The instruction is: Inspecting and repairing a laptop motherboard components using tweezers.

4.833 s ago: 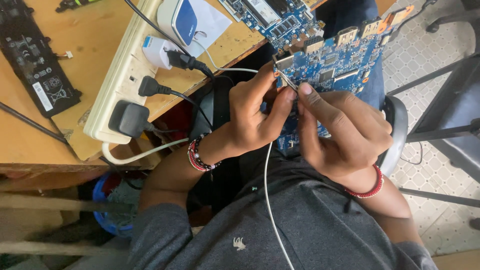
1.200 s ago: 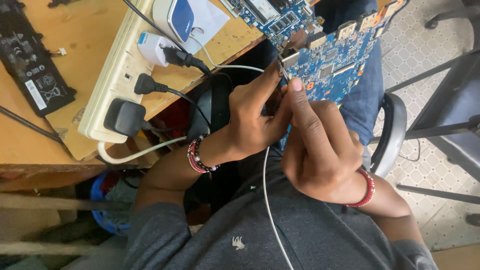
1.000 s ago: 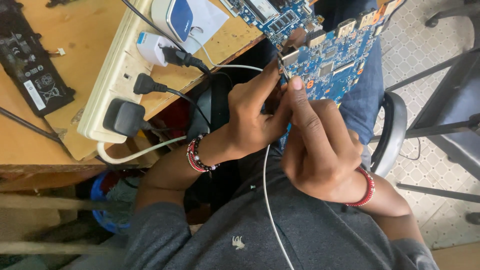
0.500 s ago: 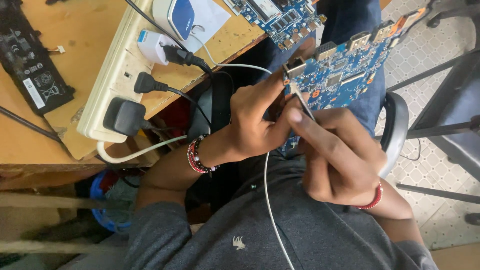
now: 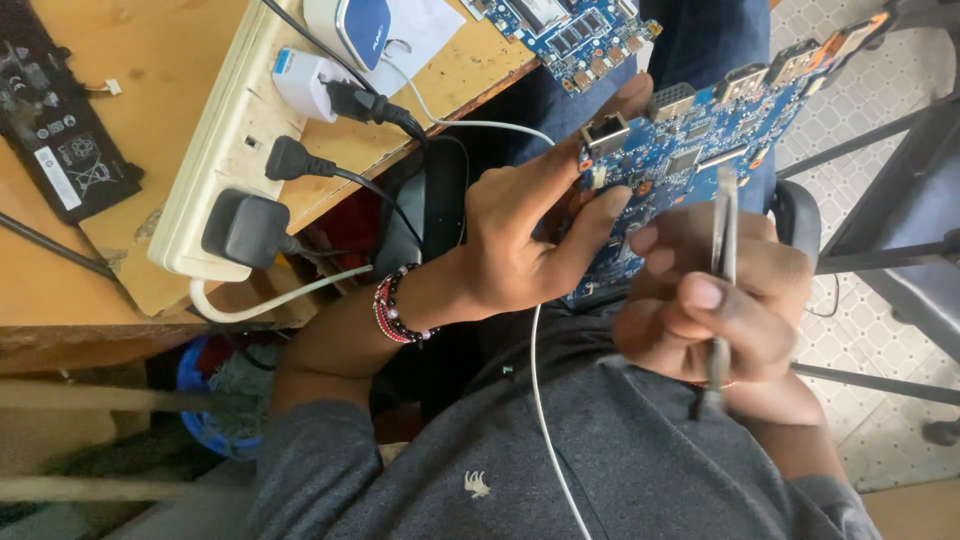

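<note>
1. The wooden table [image 5: 150, 60] fills the upper left, with its edge running diagonally down to the left.
2. The person's grey sweater [image 5: 600, 460] covers the bottom of the view, and a thin white cable [image 5: 545, 400] hangs down across it.
3. A dark metal chair frame [image 5: 890, 200] stands at the right on the tiled floor [image 5: 880, 70].
4. A cream power strip [image 5: 225, 150] lies along the table edge, with three plugs seated in it: one white, two black.
5. The blue circuit board [image 5: 700, 140] is held tilted above the lap, just off the table edge, with its silver ports along the upper rim.
6. A second blue board [image 5: 565, 30] lies on the table corner, just above the held one.
7. A flat black battery pack [image 5: 55, 120] rests at the far left of the table.
8. The left hand [image 5: 520, 250] grips the held board's left end, thumb pressed on the face near the network port, fingers curled behind it. A beaded bracelet [image 5: 395, 305] circles that wrist.
9. The right hand [image 5: 720, 300] is closed around metal tweezers [image 5: 722, 270], pinching them between thumb and fingers; the tips point up and lie over the board's lower edge.
</note>
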